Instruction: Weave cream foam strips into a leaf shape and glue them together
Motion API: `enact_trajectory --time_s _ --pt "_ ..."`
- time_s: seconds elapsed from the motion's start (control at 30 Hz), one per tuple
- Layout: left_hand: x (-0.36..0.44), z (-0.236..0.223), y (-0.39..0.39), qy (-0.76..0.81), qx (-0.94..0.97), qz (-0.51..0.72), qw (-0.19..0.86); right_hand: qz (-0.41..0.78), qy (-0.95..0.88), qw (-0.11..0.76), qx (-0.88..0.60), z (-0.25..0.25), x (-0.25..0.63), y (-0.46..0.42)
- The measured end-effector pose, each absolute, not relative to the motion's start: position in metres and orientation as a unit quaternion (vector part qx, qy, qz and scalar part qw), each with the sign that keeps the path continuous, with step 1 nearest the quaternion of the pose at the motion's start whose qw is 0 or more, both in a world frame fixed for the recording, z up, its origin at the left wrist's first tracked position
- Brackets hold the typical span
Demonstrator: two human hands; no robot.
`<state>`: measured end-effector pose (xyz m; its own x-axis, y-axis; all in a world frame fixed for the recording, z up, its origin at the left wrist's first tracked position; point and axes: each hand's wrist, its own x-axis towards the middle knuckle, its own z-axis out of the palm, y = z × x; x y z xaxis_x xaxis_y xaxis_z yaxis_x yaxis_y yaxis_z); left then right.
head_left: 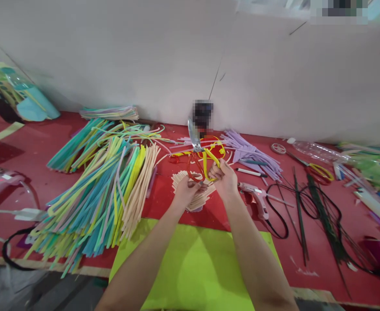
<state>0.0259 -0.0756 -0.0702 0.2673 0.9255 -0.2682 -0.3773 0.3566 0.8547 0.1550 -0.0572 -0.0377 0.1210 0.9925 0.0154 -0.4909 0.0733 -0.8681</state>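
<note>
A pair of scissors point(195, 146) with one red and one yellow handle is held up in front of me, its blades pointing up toward the wall. My left hand point(187, 190) is closed at the bottom of the red handle loop. The yellow loop is gripped by my right hand point(225, 176), its fingers curled round the outer side. Beneath the hands lies a fan of short beige strips point(198, 201) on the red tabletop, partly covered by my left hand. A yellow-green sheet point(198, 263) spreads below my forearms.
Bundles of coloured pipe cleaners point(102, 198) fill the left side. Purple strips point(250, 151) lie behind on the right, near a white pen point(250, 172). A pink glue gun point(257, 199) trails a black cable point(285, 224). Farther right are other scissors point(318, 170) and a plastic bottle point(316, 150).
</note>
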Motion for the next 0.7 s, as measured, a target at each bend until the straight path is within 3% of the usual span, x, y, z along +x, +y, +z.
enact_trajectory --time_s 0.7 --pt "0.024 -0.08 -0.073 0.452 0.318 0.461 0.695 0.495 -0.469 0.612 -0.401 -0.034 0.132 -0.068"
